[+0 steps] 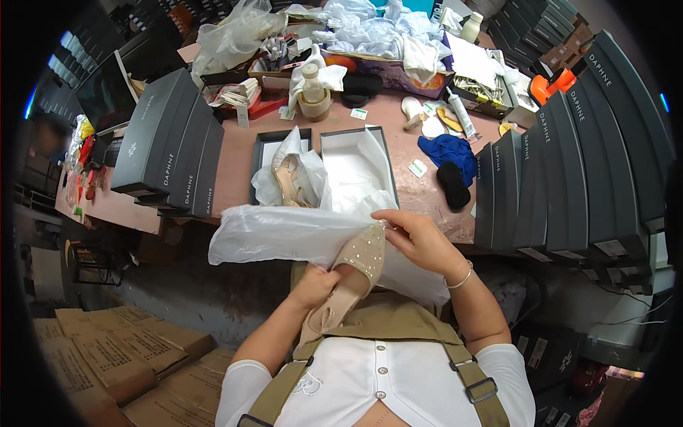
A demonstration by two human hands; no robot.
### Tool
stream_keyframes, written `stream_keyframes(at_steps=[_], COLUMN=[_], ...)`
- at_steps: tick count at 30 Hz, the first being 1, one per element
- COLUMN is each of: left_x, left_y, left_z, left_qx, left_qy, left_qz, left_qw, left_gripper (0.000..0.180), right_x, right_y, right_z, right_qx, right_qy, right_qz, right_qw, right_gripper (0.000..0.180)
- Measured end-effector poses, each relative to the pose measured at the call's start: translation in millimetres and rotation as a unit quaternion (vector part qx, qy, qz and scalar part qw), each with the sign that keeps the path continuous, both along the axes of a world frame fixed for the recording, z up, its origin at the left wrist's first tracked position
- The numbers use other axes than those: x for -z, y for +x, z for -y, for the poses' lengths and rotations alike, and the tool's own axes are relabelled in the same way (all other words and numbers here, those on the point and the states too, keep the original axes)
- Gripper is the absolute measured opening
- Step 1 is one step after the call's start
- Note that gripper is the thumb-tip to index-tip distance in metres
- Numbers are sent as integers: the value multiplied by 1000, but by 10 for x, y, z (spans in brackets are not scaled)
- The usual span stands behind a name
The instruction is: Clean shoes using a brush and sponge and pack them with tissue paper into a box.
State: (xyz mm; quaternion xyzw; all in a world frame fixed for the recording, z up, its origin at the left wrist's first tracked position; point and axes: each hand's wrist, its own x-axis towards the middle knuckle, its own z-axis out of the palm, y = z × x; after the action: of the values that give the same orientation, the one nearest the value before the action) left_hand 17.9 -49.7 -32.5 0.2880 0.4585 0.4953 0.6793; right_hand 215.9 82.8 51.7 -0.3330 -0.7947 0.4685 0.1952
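Note:
A beige pointed shoe [363, 257], its toe dotted with sparkling stones, is tilted close to my body with the toe pointing away. My left hand [314, 286] is closed round its side, near the opening. At the toe tip, my right hand [425, 243] pinches the edge of a white tissue sheet [281, 235] between thumb and forefinger. That sheet spreads behind the shoe, out to the left and down on the right. Just beyond it on the table lies an open grey shoe box [390, 167]. Its left half holds a matching shoe [286, 178] in crumpled tissue; white paper lines the right half.
Dark grey shoe boxes stand in a stack [160, 135] at left and a long row [569, 171] at right. A blue cloth [449, 153], a black pad [453, 185], a tape roll [314, 107] and a glue tube [461, 114] lie on the pink table [238, 153]. Cartons [117, 356] fill the lower left.

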Motion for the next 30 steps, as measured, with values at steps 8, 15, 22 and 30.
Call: stream_keyframes(at_steps=[8, 15, 22, 30], left_x=[0, 6, 130, -381], left_y=[-12, 33, -7, 36], left_z=[-126, -56, -57, -234], left_qx=[-5, 12, 49, 16], left_qy=[2, -54, 56, -12], left_qz=[-89, -85, -217, 47], left_qw=[996, 995, 973, 999], left_gripper=[45, 53, 56, 80], right_x=[404, 348, 181, 57], right_y=[72, 182, 224, 264], right_z=[-77, -149, -116, -160], right_qx=[91, 83, 89, 51], right_qy=[3, 7, -59, -33], right_qz=[-11, -15, -31, -20], right_qw=[996, 996, 994, 998], right_gripper=[15, 14, 15, 26])
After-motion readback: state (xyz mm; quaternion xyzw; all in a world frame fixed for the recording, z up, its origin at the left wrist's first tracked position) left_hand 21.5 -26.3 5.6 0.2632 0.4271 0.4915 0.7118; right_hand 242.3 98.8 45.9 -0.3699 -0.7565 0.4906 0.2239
